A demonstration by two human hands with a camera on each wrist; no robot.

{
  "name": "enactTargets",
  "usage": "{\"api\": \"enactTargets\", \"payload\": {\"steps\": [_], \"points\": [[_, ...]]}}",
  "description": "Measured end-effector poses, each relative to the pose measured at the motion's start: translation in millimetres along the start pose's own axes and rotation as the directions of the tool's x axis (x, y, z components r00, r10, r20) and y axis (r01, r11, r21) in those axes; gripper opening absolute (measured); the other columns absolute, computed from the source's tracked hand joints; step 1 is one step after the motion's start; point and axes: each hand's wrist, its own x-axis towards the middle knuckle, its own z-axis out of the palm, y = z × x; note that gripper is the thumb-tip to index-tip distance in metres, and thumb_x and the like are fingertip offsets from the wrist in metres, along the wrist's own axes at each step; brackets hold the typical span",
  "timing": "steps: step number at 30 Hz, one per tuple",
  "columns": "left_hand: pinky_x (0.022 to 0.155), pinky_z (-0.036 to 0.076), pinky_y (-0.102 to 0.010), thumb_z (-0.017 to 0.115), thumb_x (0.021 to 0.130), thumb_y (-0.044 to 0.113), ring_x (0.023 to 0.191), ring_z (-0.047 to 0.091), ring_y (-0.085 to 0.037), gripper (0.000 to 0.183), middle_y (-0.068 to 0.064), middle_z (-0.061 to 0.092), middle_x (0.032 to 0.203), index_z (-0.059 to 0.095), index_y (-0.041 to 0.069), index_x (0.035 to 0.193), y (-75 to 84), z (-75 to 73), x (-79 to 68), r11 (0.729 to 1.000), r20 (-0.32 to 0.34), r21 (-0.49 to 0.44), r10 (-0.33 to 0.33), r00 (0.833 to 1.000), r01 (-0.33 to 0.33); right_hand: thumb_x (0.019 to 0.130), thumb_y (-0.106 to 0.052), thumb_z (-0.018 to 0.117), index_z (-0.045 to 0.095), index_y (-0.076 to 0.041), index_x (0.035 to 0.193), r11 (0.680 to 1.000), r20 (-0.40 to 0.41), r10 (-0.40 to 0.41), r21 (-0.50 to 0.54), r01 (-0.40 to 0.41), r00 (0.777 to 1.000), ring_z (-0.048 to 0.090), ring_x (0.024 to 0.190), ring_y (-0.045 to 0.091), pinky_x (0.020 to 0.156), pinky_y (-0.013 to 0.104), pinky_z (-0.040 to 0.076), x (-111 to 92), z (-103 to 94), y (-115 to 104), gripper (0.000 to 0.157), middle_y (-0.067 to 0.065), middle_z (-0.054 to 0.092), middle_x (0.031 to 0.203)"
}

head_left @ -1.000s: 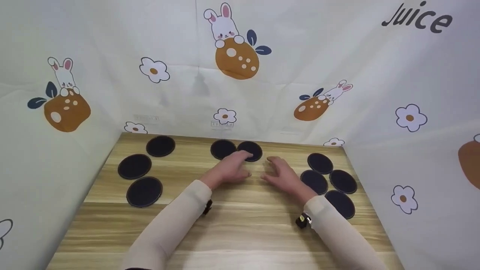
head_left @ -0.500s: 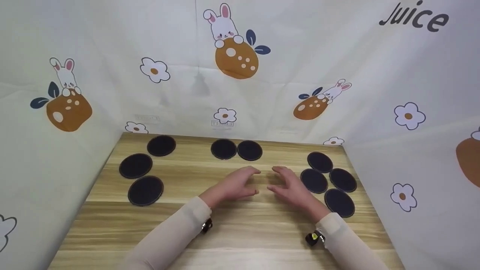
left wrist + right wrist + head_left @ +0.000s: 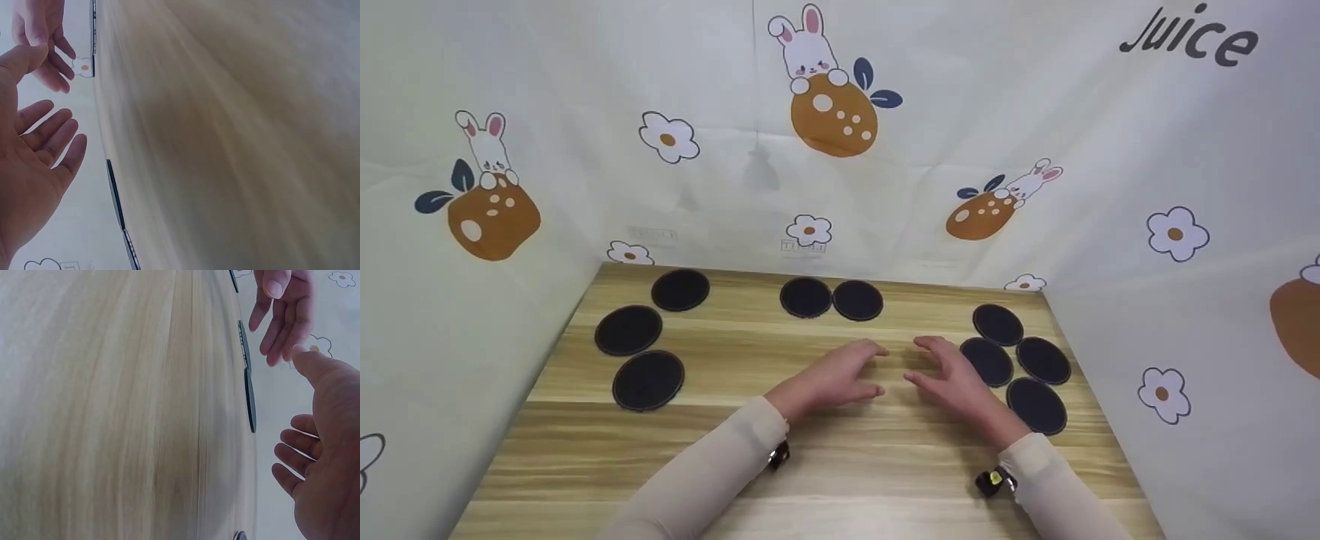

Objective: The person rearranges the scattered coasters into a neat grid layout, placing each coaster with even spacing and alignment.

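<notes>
My left hand (image 3: 840,375) hovers over the middle of the wooden table (image 3: 810,472), fingers loosely bent and nothing in them. Facing it a short gap away is my right hand (image 3: 952,379), likewise holding nothing, thumb apart from its fingers. Two round black coasters lie side by side at the back, the left coaster (image 3: 806,298) beside the right coaster (image 3: 858,300). Just right of the right hand lies another black coaster (image 3: 987,361), one of a cluster. In the left wrist view the left palm (image 3: 28,174) shows bare; so does the right palm (image 3: 337,455) in its own wrist view.
More coasters form the right cluster, among them one coaster (image 3: 1036,406) close to the right forearm. At the left a group of three includes a coaster (image 3: 648,380) nearest the front. A white printed cloth (image 3: 885,210) walls the table at the back and both sides.
Both hands have drawn back toward the front, away from the two back coasters, and shifted slightly right. The left hand no longer overlaps the back coasters. The coasters stay where they were.
</notes>
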Motion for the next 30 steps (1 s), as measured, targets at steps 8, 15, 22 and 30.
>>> {"api": "enactTargets", "payload": {"steps": [8, 15, 22, 30], "points": [[0.119, 0.049, -0.040, 0.081, 0.100, 0.028, 0.136, 0.062, -0.027, 0.062, -0.012, 0.064, 0.148, 0.060, 0.004, 0.153, 5.9, 10.3, 26.3, 0.999, -0.032, -0.022, 0.045, 0.998, -0.046, 0.098, -0.035, 0.087, 0.061, -0.002, 0.151, 0.998, -0.039, 0.039, -0.045, -0.041, 0.998, 0.054, 0.145, 0.041, 0.123, 0.060, 0.041, -3.6, -14.9, 15.4, 0.068, 0.020, 0.062, 0.152], [0.117, 0.050, -0.037, 0.080, 0.102, 0.028, 0.135, 0.063, -0.025, 0.058, -0.010, 0.064, 0.149, 0.061, 0.007, 0.153, 20.0, 26.7, 57.5, 0.998, -0.034, -0.062, 0.010, 0.999, -0.012, 0.100, -0.035, 0.084, 0.059, -0.001, 0.154, 0.992, -0.070, 0.097, -0.079, -0.103, 0.993, 0.050, 0.148, 0.044, 0.125, 0.063, 0.037, -12.4, -35.8, 34.4, 0.068, 0.024, 0.059, 0.154], [0.114, 0.051, -0.032, 0.081, 0.101, 0.029, 0.132, 0.064, -0.023, 0.057, -0.012, 0.064, 0.146, 0.063, 0.007, 0.150, 34.7, 41.8, 88.2, 0.999, -0.027, -0.041, 0.008, 1.000, -0.010, 0.099, -0.036, 0.086, 0.053, 0.008, 0.155, 0.980, -0.072, 0.124, -0.150, -0.134, 0.990, 0.044, 0.152, 0.052, 0.126, 0.068, 0.033, -19.8, -61.4, 51.7, 0.079, 0.033, 0.053, 0.158], [0.116, 0.048, -0.028, 0.081, 0.100, 0.031, 0.132, 0.063, -0.019, 0.062, -0.010, 0.062, 0.147, 0.060, 0.005, 0.152, 36.9, 60.6, 115.3, 0.999, -0.025, -0.017, -0.035, 0.999, 0.035, 0.095, -0.041, 0.088, 0.048, 0.012, 0.157, 0.953, -0.045, 0.203, -0.221, -0.208, 0.978, 0.041, 0.151, 0.055, 0.125, 0.070, 0.034, -33.7, -81.7, 72.3, 0.091, 0.037, 0.048, 0.159]]}}
